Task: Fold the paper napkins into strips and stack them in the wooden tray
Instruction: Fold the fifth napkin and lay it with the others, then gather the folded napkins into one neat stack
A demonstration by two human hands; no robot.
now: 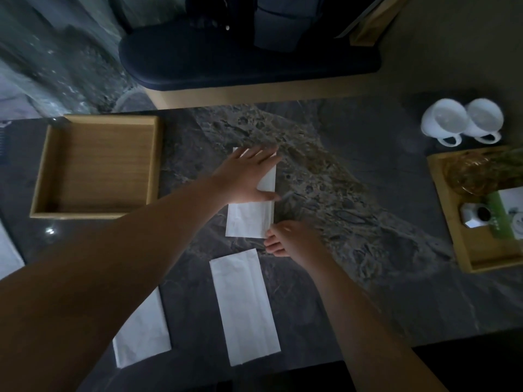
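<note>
Dark marbled tabletop (353,222); wooden tray (99,165) set at left, nothing seen stacked inside. Mid-tabletop, right of tray: napkin (246,222), far half pinned under flat, spread left hand (246,174), near right edge pinched by right hand (291,239). Fold judged best made with edges matched, crease then pressed full length. Napkin seen white, thin, oblong; narrow flap doubled along right side.

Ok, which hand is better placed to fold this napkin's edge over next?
Right, probably. The right hand pinches the napkin's near right edge, ready to lift it; the left hand lies flat on the far half, holding it down.
</note>
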